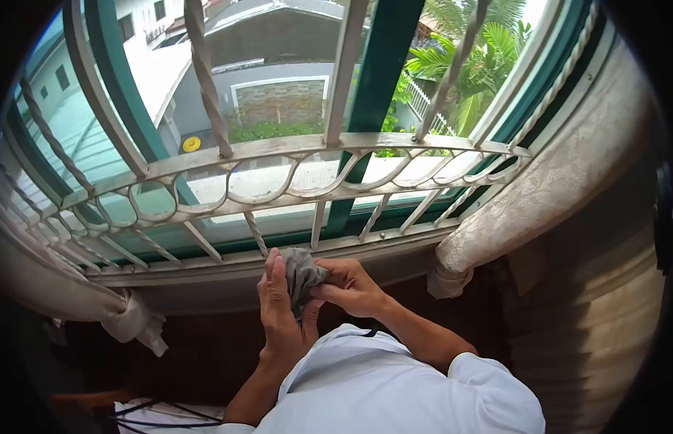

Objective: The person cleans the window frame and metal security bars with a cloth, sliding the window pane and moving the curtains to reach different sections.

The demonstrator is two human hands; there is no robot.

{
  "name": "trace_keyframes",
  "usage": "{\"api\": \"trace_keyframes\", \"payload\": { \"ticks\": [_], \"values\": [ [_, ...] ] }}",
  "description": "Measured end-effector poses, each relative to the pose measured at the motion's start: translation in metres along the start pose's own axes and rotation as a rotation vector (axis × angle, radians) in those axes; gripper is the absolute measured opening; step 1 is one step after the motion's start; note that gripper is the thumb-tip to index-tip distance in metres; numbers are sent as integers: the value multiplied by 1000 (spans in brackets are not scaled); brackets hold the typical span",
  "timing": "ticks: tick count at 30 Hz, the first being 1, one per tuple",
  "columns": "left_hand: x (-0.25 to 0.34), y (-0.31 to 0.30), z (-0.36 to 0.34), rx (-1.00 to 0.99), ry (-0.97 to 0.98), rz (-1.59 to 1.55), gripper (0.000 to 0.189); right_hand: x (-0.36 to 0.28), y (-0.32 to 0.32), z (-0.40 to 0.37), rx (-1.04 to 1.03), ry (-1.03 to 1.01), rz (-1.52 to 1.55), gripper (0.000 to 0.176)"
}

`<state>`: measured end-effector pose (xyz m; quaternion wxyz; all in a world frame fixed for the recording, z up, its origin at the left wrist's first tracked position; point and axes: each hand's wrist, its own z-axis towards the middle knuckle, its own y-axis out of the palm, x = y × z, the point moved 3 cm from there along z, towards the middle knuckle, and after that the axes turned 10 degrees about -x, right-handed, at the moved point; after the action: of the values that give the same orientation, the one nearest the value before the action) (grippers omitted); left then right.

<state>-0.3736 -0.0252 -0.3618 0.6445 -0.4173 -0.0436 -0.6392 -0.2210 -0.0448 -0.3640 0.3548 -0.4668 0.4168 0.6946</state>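
A crumpled grey cloth (300, 276) is held between my two hands, just below the window ledge. My left hand (280, 307) is upright at the cloth's left side, its fingers pointing up and its thumb at the cloth's lower edge. From the right, my right hand (348, 288) pinches the cloth between thumb and fingers. Beyond the hands stands a white metal window grille (278, 200) with twisted bars and a band of curved scrollwork.
Knotted light curtains hang at the left (126, 318) and right (524, 199) of the window. Green window frames (372, 79) stand behind the grille. At the lower left, dark straps (170, 412) lie on white fabric.
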Motion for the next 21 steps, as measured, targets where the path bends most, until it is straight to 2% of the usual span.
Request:
{"api": "trace_keyframes", "payload": {
  "ticks": [1, 3, 4, 7, 9, 10, 11, 13, 14, 16, 19, 21],
  "values": [
    [-2, 2, -5, 23, -16, 23, 64, 2, -1, 0, -6, 8, 5, 34],
    [-4, 10, -16, 50, -27, 105, 60, 9, -2, -3, -34, 100, 280, 44],
    [-6, 14, -21, 69, -25, 185, 56, 13, -5, -5, -44, 109, 292, 44],
    [-16, 22, -41, 114, -5, 161, 44, 21, -15, -20, -114, 179, 353, 51],
    [-16, 36, -44, 143, -77, 140, 39, 14, -33, -34, -76, 298, 24, 48],
    [-17, 42, -44, 170, -131, 108, 33, 12, -42, -40, 2, 218, -75, 34],
    [-21, 52, -46, 179, -149, 120, 33, 10, -55, -48, -17, 229, -66, 34],
    [-39, 75, -48, 121, -379, 101, 28, -3, -92, -65, 148, 253, -372, 28],
    [-42, 85, -48, 105, -482, 9, 28, -8, -102, -70, 129, 255, -369, 28],
    [-40, 106, -37, 133, -476, 59, 28, -20, -124, -82, 266, 277, -541, 21],
    [-36, 142, -11, 145, -467, 118, 32, -21, -144, -96, 184, 236, -700, 22],
    [-34, 159, 20, 361, -316, 175, 32, -19, -154, -108, 124, 253, -723, 20]
  ]
}}
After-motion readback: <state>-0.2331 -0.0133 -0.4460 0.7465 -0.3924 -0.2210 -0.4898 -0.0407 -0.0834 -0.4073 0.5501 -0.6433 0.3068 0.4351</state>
